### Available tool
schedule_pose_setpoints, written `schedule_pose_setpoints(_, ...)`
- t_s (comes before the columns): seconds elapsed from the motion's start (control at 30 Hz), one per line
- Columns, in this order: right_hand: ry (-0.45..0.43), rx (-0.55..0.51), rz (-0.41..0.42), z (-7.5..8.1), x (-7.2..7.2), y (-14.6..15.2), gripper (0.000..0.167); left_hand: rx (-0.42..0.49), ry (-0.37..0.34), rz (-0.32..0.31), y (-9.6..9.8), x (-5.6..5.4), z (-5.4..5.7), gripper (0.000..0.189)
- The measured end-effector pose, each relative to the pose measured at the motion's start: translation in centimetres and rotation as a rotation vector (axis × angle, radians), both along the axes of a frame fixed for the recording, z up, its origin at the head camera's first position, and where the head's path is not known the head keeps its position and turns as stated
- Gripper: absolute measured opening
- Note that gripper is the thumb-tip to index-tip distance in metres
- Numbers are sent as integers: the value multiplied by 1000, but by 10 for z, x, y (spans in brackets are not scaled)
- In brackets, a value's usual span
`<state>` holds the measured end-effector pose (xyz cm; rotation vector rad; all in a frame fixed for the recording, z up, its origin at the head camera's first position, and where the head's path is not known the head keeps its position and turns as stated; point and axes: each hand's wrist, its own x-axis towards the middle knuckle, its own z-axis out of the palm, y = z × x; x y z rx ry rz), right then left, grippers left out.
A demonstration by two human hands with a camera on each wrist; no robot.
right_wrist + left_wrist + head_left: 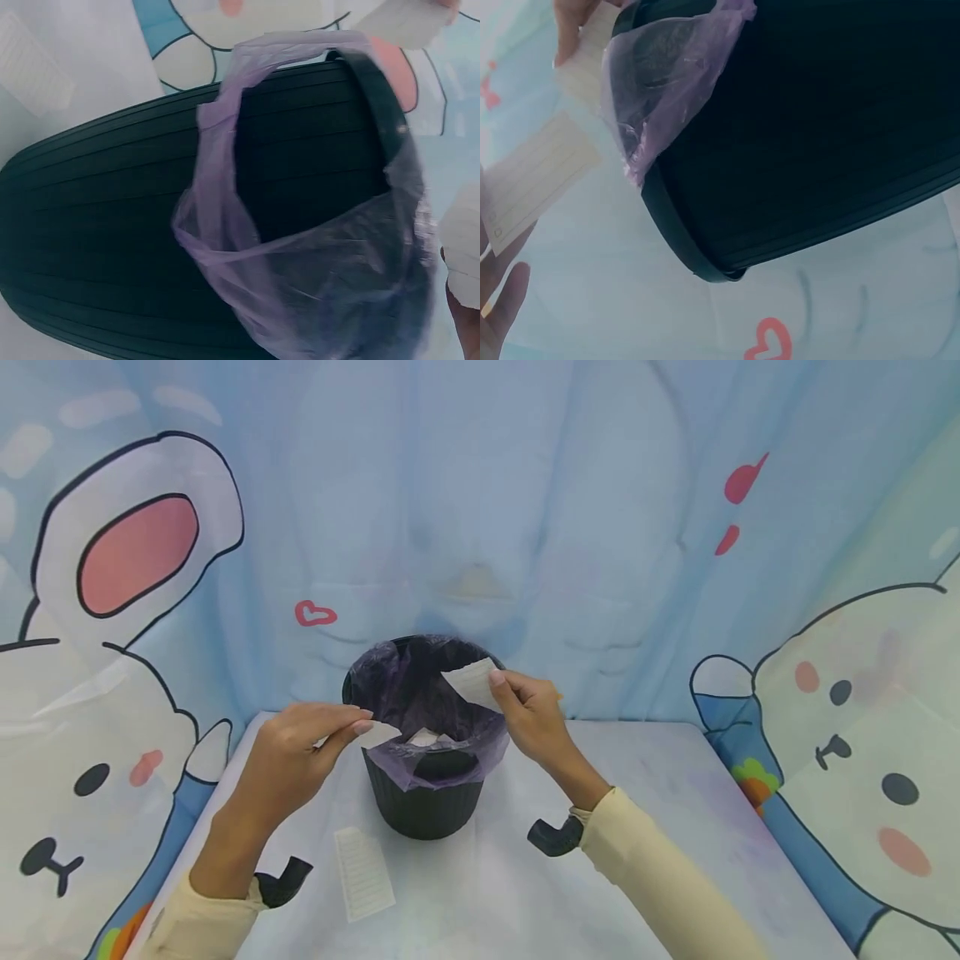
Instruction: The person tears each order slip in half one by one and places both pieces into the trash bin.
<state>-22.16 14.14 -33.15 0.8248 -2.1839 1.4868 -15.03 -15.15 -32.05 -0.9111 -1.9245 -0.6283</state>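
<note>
My left hand (296, 756) pinches a torn piece of paper (380, 735) between thumb and fingertips at the near left rim of a black trash bin (426, 810). Over the bin's right side, my right hand (534, 717) holds another torn paper piece (472, 683) by its edge; it looks lined. The two pieces are apart. A thin purple bag (491, 752) lines the bin and folds over its rim. Inside lie some white paper scraps (424, 737). In the left wrist view, the left hand's piece (536, 180) shows printed lines.
A strip of lined paper (364, 874) lies on the white tabletop (525, 893), in front of the bin and to its left. Behind the table hangs a blue curtain (480, 510) with cartoon figures. Black straps with camera mounts (555, 837) sit at both wrists.
</note>
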Motion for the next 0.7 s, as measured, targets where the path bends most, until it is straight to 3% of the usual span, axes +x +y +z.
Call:
schedule_pose_setpoints(0.1, -24, 40, -7, -4, -5, -4, 33, 45, -9, 16, 0, -4, -2, 41)
schedule_pose_setpoints(0.23, -101, 67, 0, -7, -8, -7, 32, 109, -47, 51, 1, -11, -6, 21)
schedule_pose_setpoints(0.47, -189, 26, 7, -9, -5, 2, 41, 162, -150, 92, 10, -24, -16, 23)
schedule_pose_setpoints(0.7, -180, -12, -65, -7, 6, 17, 46, 172, -217, 113, 12, -32, -18, 19)
